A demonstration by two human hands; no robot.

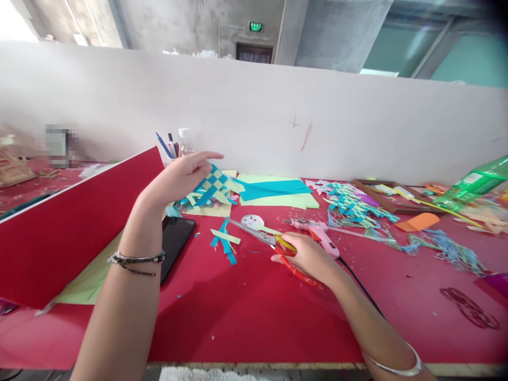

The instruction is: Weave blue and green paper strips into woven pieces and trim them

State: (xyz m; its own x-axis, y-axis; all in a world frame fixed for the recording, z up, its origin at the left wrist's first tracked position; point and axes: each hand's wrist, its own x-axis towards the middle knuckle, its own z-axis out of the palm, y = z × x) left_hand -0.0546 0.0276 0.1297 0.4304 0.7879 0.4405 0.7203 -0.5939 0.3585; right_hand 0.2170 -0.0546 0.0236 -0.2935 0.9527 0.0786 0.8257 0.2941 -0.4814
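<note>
Right hand's wrapped around the scissors, glue gun just beyond it. Left hand's loosely bent, index finger out, right by the blue-and-yellow woven piece; can't tell if it's pinching that.

Craft workshop: glue gun, scissors

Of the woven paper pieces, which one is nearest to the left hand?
The blue-and-yellow checkered piece right at the left hand; the other woven pieces lie farther right, beside the brown tray.
</note>
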